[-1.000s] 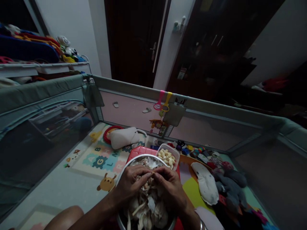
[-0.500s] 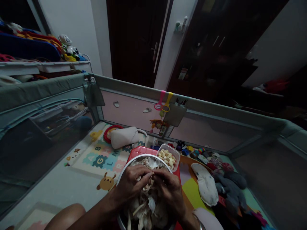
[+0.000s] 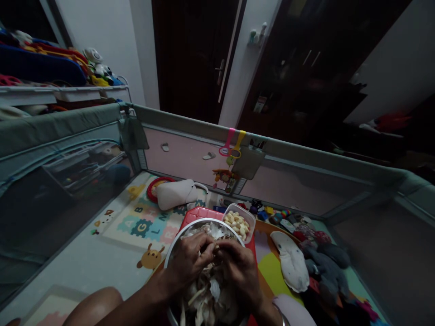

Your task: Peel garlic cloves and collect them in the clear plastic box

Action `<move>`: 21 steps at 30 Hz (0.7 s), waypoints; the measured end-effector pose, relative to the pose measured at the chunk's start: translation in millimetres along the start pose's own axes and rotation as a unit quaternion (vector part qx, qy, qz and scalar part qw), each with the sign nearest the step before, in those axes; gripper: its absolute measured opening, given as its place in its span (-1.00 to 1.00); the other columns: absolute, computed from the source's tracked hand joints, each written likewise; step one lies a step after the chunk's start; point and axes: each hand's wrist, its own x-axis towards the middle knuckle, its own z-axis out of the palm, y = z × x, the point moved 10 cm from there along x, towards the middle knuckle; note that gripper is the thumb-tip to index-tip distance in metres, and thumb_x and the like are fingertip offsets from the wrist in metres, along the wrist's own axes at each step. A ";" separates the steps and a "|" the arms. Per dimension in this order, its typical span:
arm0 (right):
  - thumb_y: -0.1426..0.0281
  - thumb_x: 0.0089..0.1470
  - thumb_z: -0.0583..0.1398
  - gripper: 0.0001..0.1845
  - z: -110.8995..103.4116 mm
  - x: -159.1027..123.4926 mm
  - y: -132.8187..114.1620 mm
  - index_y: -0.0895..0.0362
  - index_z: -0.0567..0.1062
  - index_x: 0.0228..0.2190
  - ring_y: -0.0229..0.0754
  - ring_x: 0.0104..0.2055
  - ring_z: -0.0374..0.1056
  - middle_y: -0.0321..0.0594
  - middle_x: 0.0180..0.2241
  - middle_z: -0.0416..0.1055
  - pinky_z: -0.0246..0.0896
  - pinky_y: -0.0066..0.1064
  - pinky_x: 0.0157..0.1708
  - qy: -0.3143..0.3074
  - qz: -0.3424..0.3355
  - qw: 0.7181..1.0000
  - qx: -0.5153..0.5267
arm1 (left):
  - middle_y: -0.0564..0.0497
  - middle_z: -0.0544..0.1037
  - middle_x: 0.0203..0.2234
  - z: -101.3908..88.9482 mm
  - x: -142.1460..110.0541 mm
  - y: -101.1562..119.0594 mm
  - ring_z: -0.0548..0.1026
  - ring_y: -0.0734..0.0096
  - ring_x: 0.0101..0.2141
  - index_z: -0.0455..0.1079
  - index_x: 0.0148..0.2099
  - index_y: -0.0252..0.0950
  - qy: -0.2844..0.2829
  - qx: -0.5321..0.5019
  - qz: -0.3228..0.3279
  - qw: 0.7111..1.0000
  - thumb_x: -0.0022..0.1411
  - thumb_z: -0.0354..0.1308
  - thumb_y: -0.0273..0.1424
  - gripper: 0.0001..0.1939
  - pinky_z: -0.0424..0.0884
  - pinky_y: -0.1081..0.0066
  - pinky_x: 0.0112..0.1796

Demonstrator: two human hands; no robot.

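A metal bowl (image 3: 176, 242) heaped with pale garlic skins (image 3: 212, 296) sits in front of me on a red stool (image 3: 195, 213). Both hands are over the bowl, fingertips meeting. My left hand (image 3: 188, 262) and my right hand (image 3: 238, 269) are closed in a pinch on a small garlic clove (image 3: 214, 248), which is mostly hidden by the fingers. Just beyond the bowl stands a small clear tub (image 3: 249, 222) of peeled garlic cloves (image 3: 237, 223).
I sit inside a grey-green playpen (image 3: 204, 124) on an alphabet floor mat (image 3: 146, 224). A white pillow (image 3: 175, 194) lies ahead to the left. Soft toys (image 3: 322, 262) and small toys crowd the right side. My knee (image 3: 95, 308) shows at lower left.
Both hands stay over the bowl, with the fingers shifting slightly around the clove. The view has drifted a little.
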 end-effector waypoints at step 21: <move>0.31 -0.09 0.25 -0.85 -12.9 1.0 33.3 0.15 0.49 -0.46 -0.26 -0.53 0.37 -0.24 -0.49 0.49 0.30 -0.46 -0.48 0.073 0.173 0.958 0.219 | 0.04 0.45 -0.58 9.2 -5.2 -1.1 0.43 0.41 -0.53 0.27 -0.48 -0.28 -0.017 0.142 -0.001 0.990 0.10 0.00 -0.54 -0.87 0.33 0.46 -0.48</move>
